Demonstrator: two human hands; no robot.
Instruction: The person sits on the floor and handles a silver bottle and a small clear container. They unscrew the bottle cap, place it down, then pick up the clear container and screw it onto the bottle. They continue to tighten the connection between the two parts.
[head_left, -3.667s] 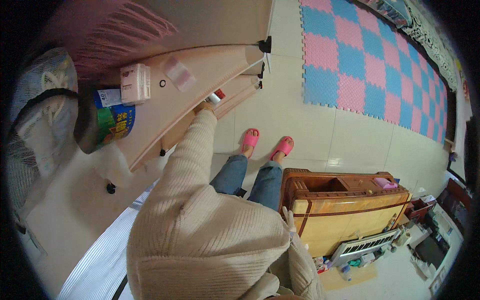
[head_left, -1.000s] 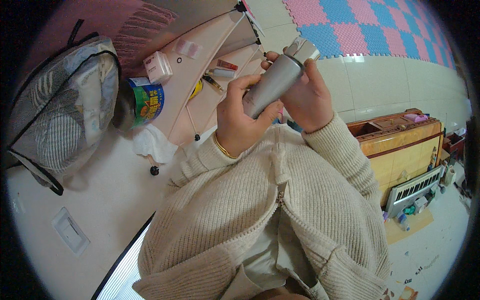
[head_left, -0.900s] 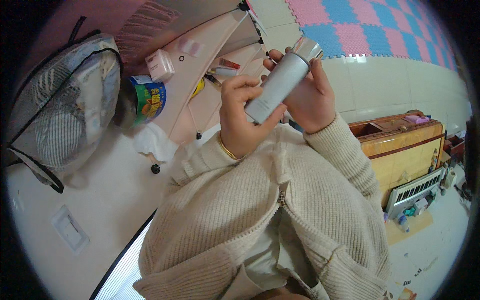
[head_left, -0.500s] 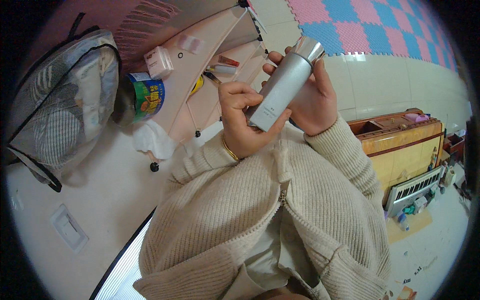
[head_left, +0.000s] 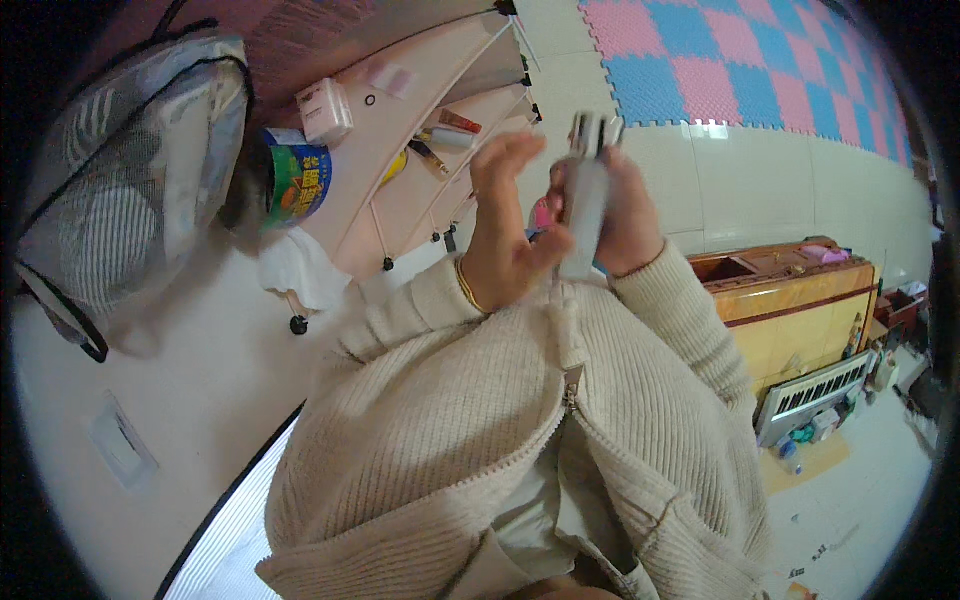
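I hold a tall silver-white bottle [head_left: 586, 200] upright in front of my chest. My right hand [head_left: 622, 215] is wrapped around its body from the right. My left hand [head_left: 502, 235] touches its lower left side, fingers spread and lifted; motion blur hides the bottle's cap. Both arms wear cream knitted sleeves.
A pink shelf unit [head_left: 420, 150] at the upper left carries a small white box [head_left: 322, 108], a green and blue can [head_left: 298, 180] and small tubes. A mesh bag [head_left: 120, 210] hangs at the far left. A wooden cabinet [head_left: 800, 300] and a small keyboard [head_left: 815, 390] stand right; foam mats [head_left: 740, 70] cover the floor.
The bottle has swung from tilted to upright and closer to my chest. My left hand has loosened from a full grip and opened its fingers, while the right hand keeps hold.
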